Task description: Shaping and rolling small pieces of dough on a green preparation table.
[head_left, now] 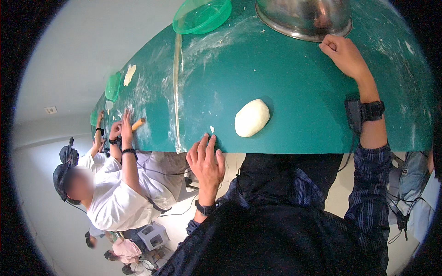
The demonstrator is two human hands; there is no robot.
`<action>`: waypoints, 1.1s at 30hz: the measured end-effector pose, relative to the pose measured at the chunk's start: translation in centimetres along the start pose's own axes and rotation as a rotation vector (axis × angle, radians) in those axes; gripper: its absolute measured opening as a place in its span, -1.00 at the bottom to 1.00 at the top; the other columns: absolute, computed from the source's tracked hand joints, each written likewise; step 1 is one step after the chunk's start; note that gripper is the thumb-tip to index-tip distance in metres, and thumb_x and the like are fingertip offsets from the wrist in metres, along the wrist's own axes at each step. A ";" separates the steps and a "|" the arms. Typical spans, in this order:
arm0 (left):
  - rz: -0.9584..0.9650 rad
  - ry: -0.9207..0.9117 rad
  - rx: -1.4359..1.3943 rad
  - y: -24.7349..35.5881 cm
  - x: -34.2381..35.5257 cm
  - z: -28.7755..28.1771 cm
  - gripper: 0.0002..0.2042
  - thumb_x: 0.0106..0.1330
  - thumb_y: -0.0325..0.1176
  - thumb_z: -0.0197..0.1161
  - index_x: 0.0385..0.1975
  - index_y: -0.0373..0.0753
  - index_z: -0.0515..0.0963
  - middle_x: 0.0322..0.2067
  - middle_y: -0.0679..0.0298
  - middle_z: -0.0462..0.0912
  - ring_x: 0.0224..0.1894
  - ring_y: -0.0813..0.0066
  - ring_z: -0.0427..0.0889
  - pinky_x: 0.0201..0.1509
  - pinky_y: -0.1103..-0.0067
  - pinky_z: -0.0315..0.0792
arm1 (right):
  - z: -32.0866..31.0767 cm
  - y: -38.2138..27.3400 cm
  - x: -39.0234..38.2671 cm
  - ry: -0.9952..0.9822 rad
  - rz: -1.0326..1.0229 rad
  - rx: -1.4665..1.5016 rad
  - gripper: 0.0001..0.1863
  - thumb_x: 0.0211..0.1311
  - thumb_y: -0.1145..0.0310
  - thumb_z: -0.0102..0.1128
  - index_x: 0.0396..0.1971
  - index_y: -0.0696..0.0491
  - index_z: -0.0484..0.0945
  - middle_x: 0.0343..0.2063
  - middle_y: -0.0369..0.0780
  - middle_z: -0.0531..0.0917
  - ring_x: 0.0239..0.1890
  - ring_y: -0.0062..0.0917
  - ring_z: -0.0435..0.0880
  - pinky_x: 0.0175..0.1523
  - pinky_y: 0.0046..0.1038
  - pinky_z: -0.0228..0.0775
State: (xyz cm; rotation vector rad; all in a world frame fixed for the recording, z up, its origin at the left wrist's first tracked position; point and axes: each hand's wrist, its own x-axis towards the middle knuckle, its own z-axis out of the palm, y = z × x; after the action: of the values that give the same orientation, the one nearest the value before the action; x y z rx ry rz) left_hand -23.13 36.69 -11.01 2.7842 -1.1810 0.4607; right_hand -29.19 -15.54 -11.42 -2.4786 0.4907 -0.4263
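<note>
Tabletop [294, 92]: dough [252, 118] near left grip [206, 163]

Shared dough workroom: floury green table [301, 85], dough lump [252, 118], steel bowl [306, 19], co-workers [122, 207].

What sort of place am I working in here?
Probably a shared kitchen or baking classroom: a lump of dough sits on a green table smeared with white powder, probably flour, near a metal bowl, and other people work along the same table.
</note>
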 end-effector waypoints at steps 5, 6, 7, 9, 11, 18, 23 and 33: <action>-0.070 -0.106 0.135 2.1 1.6 -0.6 -0.43 0.51 -0.07 0.06 0.40 -0.25 0.53 0.50 0.14 0.45 0.39 0.02 0.41 0.48 0.14 0.14 | 0.1 0.2 0.1 0.019 -0.035 0.043 -0.65 0.48 0.09 0.24 -0.23 0.13 0.66 -0.39 -0.02 0.72 -0.34 -0.12 0.70 -0.17 -0.14 0.49; -0.074 -0.141 0.139 2.5 2.0 -0.7 -0.38 0.51 -0.06 0.05 0.44 -0.33 0.46 0.54 0.12 0.38 0.44 -0.01 0.37 0.53 0.11 0.09 | 0.0 0.2 0.0 0.017 -0.035 0.042 -0.65 0.48 0.09 0.24 -0.23 0.13 0.66 -0.39 -0.02 0.72 -0.34 -0.12 0.70 -0.17 -0.14 0.49; -0.075 -0.141 0.138 2.7 2.2 -0.7 -0.38 0.51 -0.06 0.05 0.44 -0.33 0.46 0.54 0.12 0.38 0.44 -0.01 0.37 0.53 0.11 0.09 | -0.1 0.2 0.0 0.008 -0.025 0.030 -0.65 0.48 0.09 0.24 -0.24 0.13 0.66 -0.39 -0.02 0.72 -0.34 -0.13 0.70 -0.17 -0.14 0.49; -0.074 -0.184 0.133 3.1 2.7 -0.5 -0.35 0.52 -0.06 0.04 0.47 -0.39 0.40 0.57 0.11 0.31 0.49 -0.05 0.32 0.58 0.09 0.04 | -0.1 0.2 0.1 0.001 -0.015 0.018 -0.65 0.48 0.09 0.24 -0.24 0.13 0.66 -0.39 -0.02 0.72 -0.35 -0.13 0.70 -0.18 -0.14 0.49; -0.078 -0.195 0.129 3.2 3.2 -0.7 -0.35 0.54 -0.07 0.03 0.48 -0.41 0.38 0.59 0.10 0.29 0.52 -0.04 0.30 0.59 0.08 0.02 | 0.1 0.3 0.0 0.022 -0.037 0.037 -0.65 0.48 0.09 0.24 -0.24 0.12 0.66 -0.39 -0.02 0.72 -0.35 -0.13 0.69 -0.17 -0.14 0.50; -0.043 -0.149 0.119 1.7 4.2 0.0 -0.40 0.57 -0.12 0.04 0.48 -0.39 0.39 0.57 0.08 0.32 0.52 0.03 0.33 0.61 0.10 0.05 | -0.1 0.0 -0.2 0.037 -0.031 0.022 -0.65 0.47 0.09 0.25 -0.24 0.12 0.67 -0.36 -0.02 0.73 -0.32 -0.09 0.71 -0.15 -0.12 0.51; -0.085 -0.182 0.025 1.7 3.6 -0.9 -0.45 0.55 -0.15 0.09 0.41 -0.39 0.46 0.48 0.04 0.45 0.45 0.02 0.41 0.59 0.15 0.12 | -0.1 -0.4 0.0 -0.003 0.005 -0.008 -0.66 0.47 0.09 0.25 -0.22 0.11 0.69 -0.34 0.00 0.74 -0.28 -0.07 0.72 -0.12 -0.11 0.52; -0.042 -0.057 -0.032 0.0 2.4 -0.6 -0.64 0.42 -0.34 0.37 0.18 -0.28 0.68 0.26 0.19 0.70 0.26 0.18 0.62 0.39 0.24 0.36 | 0.1 -0.4 0.2 0.022 -0.036 0.017 -0.66 0.47 0.09 0.25 -0.21 0.12 0.68 -0.37 -0.01 0.72 -0.31 -0.09 0.71 -0.15 -0.14 0.51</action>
State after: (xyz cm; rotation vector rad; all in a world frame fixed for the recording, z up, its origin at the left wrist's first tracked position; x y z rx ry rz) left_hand -21.76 35.16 -9.69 2.8060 -1.1277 0.3584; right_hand -28.90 -15.27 -11.24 -2.4719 0.4501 -0.4704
